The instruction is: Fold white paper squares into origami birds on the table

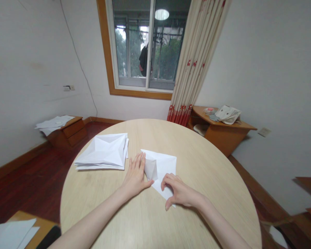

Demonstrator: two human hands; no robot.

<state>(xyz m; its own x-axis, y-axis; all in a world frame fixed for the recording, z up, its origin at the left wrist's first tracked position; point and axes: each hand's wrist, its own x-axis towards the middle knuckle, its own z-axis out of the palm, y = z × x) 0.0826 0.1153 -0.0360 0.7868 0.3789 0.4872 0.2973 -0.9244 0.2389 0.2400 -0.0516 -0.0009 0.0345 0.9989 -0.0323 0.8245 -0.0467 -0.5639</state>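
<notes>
A sheet of white paper (pixel 167 165) lies on the round wooden table, with a folded flap standing up near its left side. My left hand (pixel 136 174) rests flat along the sheet's left edge, fingers stretched out and the thumb reaching toward the base of the flap. Over the sheet's lower right part is my right hand (pixel 178 192), its fingers curled and the thumb held apart from them. Nothing shows in the gap between that thumb and the fingers. Left of the sheet sits a stack of creased white papers (pixel 102 152).
The round table (pixel 212 166) fills the middle. A small drawer cabinet (pixel 74 133) with papers stands left, and a corner shelf (pixel 223 136) with a cloth bag (pixel 228 114) stands right. Behind are a window and a long curtain (pixel 194 62). More papers (pixel 11 233) lie at lower left.
</notes>
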